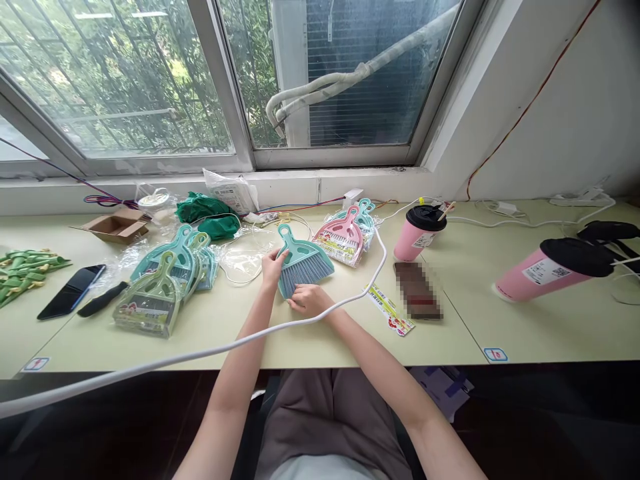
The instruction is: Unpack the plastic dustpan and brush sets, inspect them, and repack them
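A teal mini dustpan with a grey-blue brush (304, 263) nested in it lies on the pale green table (250, 333) in front of me. My left hand (273, 268) grips the dustpan's left edge, fingers curled round it. My right hand (307, 299) is closed on the lower edge of the bristles. A white cable (370, 280) runs over my right wrist.
Packaged teal and green dustpan sets (165, 283) lie at left, pink ones (345, 239) behind. Two pink cups, one upright (419, 235) and one tipped (550, 270), are at right. A paper label (391, 310), a blurred phone (417, 290), a black phone (73, 291) and a cardboard box (116, 225) also rest here.
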A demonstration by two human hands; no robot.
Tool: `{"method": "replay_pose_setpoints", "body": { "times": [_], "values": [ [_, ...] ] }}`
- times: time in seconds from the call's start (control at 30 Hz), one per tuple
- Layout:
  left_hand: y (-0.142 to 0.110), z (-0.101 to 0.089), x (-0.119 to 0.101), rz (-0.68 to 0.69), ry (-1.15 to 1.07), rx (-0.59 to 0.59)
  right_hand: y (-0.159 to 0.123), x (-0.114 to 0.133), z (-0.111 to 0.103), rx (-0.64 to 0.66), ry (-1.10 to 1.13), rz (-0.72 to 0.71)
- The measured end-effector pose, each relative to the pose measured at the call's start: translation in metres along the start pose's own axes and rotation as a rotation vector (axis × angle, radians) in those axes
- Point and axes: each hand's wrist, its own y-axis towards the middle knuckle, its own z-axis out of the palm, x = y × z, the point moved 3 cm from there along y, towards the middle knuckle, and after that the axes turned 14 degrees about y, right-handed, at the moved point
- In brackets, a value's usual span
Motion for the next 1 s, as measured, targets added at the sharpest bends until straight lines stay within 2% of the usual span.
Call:
{"method": "replay_pose_setpoints", "body": {
  "times": [0.1,0.2,0.4,0.6,1.0],
  "values": [
    [0.0,0.0,0.0,0.017,0.012,-0.005,0.001,0.003,-0.01,-0.106,-0.027,0.113],
    [-0.002,0.003,-0.004,0.029,0.026,0.016,0.001,0.001,-0.021,-0.216,-0.062,0.163],
    [-0.01,0.01,-0.013,0.038,0.02,0.091,0.001,-0.007,-0.015,-0.114,-0.19,0.137],
    [-0.011,0.011,-0.014,0.045,0.018,0.108,-0.001,-0.006,-0.009,-0.146,-0.227,0.098],
    [-0.009,0.008,-0.013,0.026,0.015,0.081,-0.001,-0.004,-0.011,-0.103,-0.186,0.045]
  ]
}}
